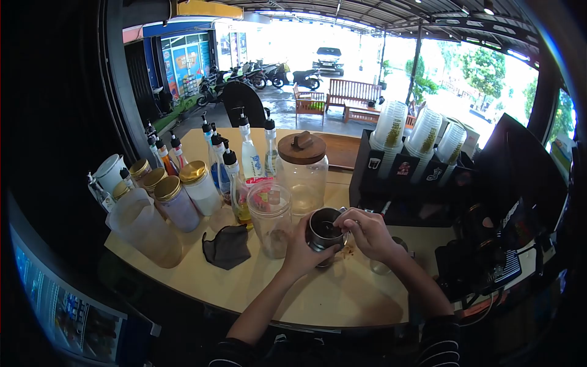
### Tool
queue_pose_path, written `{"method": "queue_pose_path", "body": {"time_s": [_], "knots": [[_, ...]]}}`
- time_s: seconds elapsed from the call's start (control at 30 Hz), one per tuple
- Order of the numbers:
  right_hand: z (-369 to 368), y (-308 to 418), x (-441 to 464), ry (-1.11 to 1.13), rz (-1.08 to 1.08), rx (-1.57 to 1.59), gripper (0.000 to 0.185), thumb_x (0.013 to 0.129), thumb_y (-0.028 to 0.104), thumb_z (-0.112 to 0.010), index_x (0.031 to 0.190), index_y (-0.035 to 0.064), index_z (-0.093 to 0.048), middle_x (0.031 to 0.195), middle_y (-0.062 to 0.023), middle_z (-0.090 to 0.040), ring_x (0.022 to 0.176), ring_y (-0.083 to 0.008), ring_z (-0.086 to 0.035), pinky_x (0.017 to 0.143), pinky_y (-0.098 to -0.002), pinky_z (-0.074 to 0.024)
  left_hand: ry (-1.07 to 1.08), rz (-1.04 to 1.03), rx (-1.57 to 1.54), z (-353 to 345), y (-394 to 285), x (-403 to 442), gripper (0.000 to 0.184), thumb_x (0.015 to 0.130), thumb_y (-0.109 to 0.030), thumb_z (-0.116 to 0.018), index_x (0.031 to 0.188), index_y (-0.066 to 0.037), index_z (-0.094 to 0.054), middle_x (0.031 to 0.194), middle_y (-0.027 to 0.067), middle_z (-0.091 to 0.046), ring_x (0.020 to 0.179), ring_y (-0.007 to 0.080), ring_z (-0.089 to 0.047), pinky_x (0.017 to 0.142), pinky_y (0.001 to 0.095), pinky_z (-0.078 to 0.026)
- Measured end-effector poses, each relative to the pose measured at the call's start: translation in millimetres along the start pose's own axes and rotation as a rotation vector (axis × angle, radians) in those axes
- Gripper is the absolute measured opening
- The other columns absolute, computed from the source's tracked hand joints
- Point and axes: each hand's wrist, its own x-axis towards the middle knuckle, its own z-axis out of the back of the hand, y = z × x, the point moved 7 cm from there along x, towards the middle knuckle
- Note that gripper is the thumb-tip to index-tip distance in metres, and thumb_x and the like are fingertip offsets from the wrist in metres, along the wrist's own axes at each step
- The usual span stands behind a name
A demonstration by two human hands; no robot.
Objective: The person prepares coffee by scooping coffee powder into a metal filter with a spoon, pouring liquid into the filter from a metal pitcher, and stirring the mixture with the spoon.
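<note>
My left hand (301, 249) is wrapped round a metal cup (320, 243) with dark contents, held above the counter. Over its rim, my right hand (367, 231) pinches a thin metal handle that looks like a spoon's; its lower end goes down into the cup. Close by on the left stands a clear plastic jar (271, 214). Behind it is a larger glass jar (302, 183) with a wooden lid. Brown crumbs (348, 249) lie on the counter beside the cup. Partly behind my right forearm is a small clear glass (380, 266).
Several pump bottles (250, 156) and gold-lidded jars (200, 188) crowd the left side. A frosted pitcher (147, 229) and a dark face mask (227, 247) are at the near left. Stacked plastic cups (422, 136) stand in a black holder (373, 179); dark equipment (477, 244) is at right.
</note>
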Motion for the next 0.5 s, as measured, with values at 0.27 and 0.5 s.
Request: {"method": "queue_pose_path", "body": {"time_s": [0.27, 0.5], "knots": [[-5.1, 5.2, -8.0, -0.015, 0.004, -0.011, 0.01, 0.093, 0.009, -0.053, 0.095, -0.0005, -0.055, 0.091, -0.0134, -0.061, 0.078, -0.0278, -0.064, 0.068, -0.0347, -0.0508, -0.001, -0.009, 0.05, -0.4, -17.2, 7.6, 0.074, 0.058, -0.024, -0.086, 0.119, -0.003, -0.051, 0.108, 0.0118, -0.063, 0.099, 0.0246, -0.063, 0.087, 0.0362, -0.049], [-0.3, 20.8, -10.4, -0.038, 0.128, -0.029, 0.011, 0.09, 0.009, -0.058, 0.095, -0.0009, -0.058, 0.095, -0.013, -0.062, 0.079, -0.0278, -0.064, 0.069, -0.0337, -0.0514, -0.005, -0.065, -0.004, 1.1, -23.2, 11.1, 0.074, 0.058, -0.021, -0.085, 0.121, -0.006, -0.05, 0.108, 0.0116, -0.062, 0.101, 0.0251, -0.061, 0.089, 0.0364, -0.048]]}}
